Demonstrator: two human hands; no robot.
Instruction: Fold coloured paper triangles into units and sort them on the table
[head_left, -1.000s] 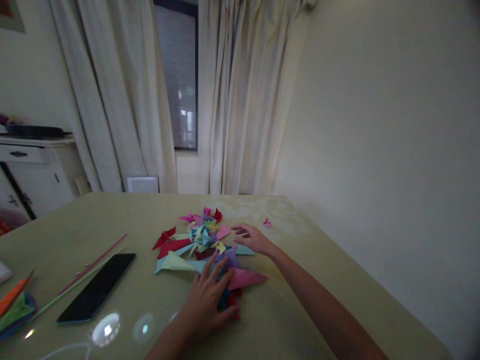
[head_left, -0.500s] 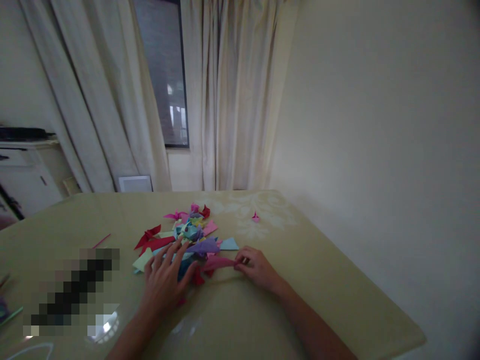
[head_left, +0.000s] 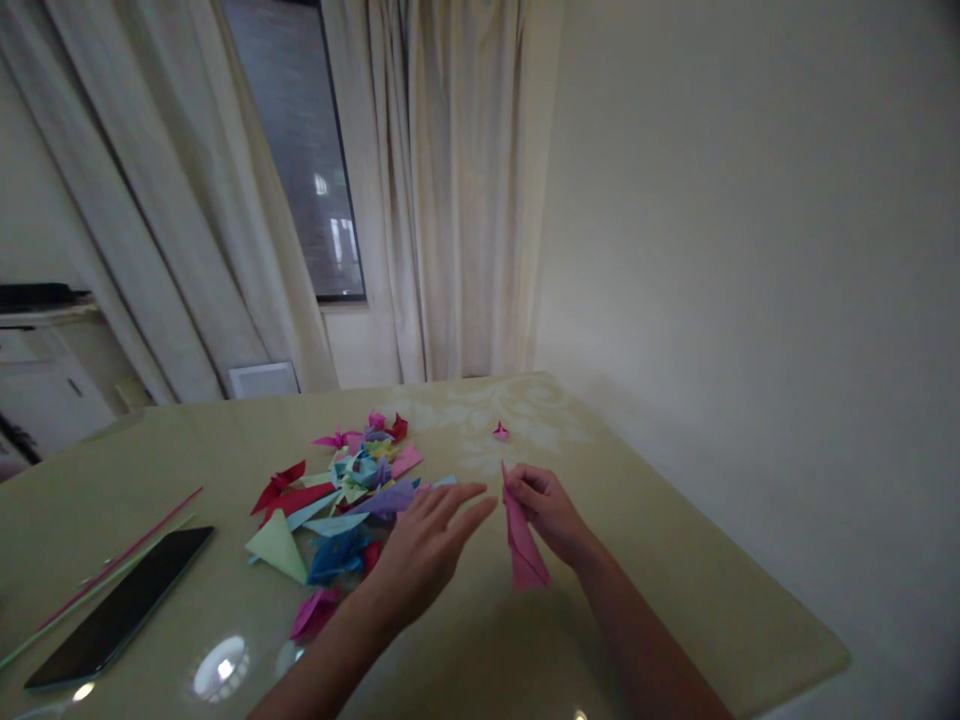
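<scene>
Between the thumb and fingers of my right hand (head_left: 544, 508) hangs a long folded pink paper piece (head_left: 524, 545), held by its upper end above the table. My left hand (head_left: 431, 545) is stretched out just left of it, fingers extended and holding nothing. Under and behind that hand lies a heap of coloured folded papers, among them a purple piece (head_left: 390, 498), a blue one (head_left: 339, 555), a pale green one (head_left: 280, 547) and a red one (head_left: 283, 487). A magenta folded piece (head_left: 315, 613) rests by my left forearm, which covers part of the heap.
A small pink folded paper (head_left: 501, 431) sits alone toward the back of the table (head_left: 675, 590). At left lie a black phone-like slab (head_left: 124, 607) and two thin sticks, one pink (head_left: 142, 541). Curtains (head_left: 472, 200) and a wall (head_left: 735, 250) stand beyond.
My right hand has lifted the pink paper away from the heap and turned it to hang down. My left hand has moved off the heap toward the right. The view has shifted slightly.
</scene>
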